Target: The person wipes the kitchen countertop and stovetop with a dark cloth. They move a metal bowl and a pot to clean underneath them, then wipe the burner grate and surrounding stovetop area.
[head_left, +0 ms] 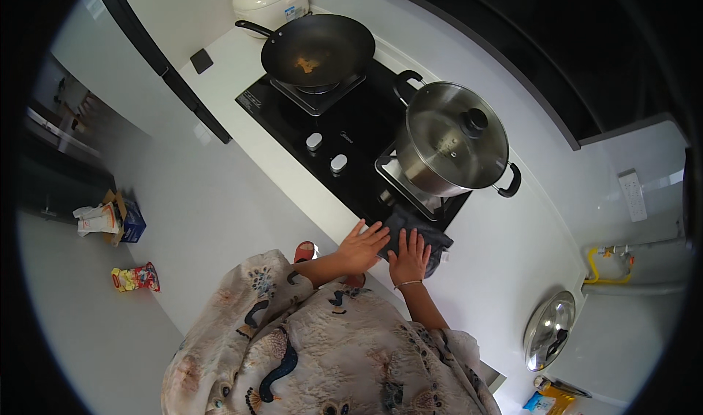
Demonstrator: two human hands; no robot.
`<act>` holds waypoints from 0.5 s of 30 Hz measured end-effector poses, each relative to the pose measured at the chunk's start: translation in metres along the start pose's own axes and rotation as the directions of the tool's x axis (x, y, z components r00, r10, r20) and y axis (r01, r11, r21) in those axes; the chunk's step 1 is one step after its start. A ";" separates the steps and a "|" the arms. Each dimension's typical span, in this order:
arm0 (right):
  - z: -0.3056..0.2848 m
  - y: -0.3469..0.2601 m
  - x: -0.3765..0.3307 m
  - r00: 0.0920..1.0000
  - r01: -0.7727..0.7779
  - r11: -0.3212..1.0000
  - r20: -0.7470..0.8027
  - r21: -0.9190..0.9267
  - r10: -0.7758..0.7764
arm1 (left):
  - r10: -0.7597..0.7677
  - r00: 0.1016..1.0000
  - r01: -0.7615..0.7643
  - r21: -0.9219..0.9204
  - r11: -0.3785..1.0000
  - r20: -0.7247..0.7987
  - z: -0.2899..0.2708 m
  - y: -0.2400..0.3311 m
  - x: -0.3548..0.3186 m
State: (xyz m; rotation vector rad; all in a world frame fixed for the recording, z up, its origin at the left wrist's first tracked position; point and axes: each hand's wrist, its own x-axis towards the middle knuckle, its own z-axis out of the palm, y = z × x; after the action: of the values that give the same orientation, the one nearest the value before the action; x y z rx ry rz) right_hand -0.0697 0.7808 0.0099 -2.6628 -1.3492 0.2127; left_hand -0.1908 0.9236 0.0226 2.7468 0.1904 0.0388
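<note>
Cloth: I see a dark grey cloth (419, 233) lying flat on the white desk (505, 254), right at the near corner of the black hob (344, 126), partly tucked against the pot's burner grate.
Right hand: my right hand (410, 258) rests palm-down on the cloth, fingers (416, 241) spread apart and flat, pinning it rather than gripping it. That flat press suits pushing a cloth over a surface.
Left hand: my left hand (360, 248) lies just beside it, fingers apart, tips touching the cloth's left edge and the hob's rim. I judge it steadies or shares the push; nothing is clamped.
Pot: a steel pot (448, 148) with its lid on sits on the nearer burner, just beyond the cloth, so the hands work at its foot without touching it.
Wok: a black wok (318, 47) with a bit of orange residue stands on the far burner, handle pointing left, well apart from the hands.
Knobs: two round knobs (326, 151) sit between the burners and the desk edge.
Rice cooker: a white cooker (271, 1) stands behind the wok against the wall.
Spare lid: a glass-and-steel lid (549, 328) lies on the desk to my right, out of the way.
Floor: a snack packet (135, 277) and an open carton (110, 217) lie on the floor at left.
</note>
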 end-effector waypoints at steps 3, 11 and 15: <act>0.000 -0.030 0.029 0.998 0.058 0.998 0.039 0.028 -0.059 | -0.052 0.997 0.053 0.006 0.999 -0.060 -0.010 -0.031 -0.016; 0.007 -0.126 0.096 0.994 0.091 0.996 0.067 0.013 -0.092 | -0.225 0.954 0.204 -0.122 0.971 -0.196 -0.046 -0.121 -0.052; 0.017 -0.128 0.088 0.985 0.139 0.989 -0.114 0.053 -0.132 | -0.154 0.956 0.068 -0.323 0.944 -0.248 -0.059 -0.140 -0.052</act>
State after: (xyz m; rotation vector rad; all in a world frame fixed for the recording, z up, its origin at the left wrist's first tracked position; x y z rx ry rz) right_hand -0.1222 0.9278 0.0127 -2.4819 -1.4571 0.0884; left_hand -0.2634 1.0667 0.0243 2.4011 0.3813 0.3825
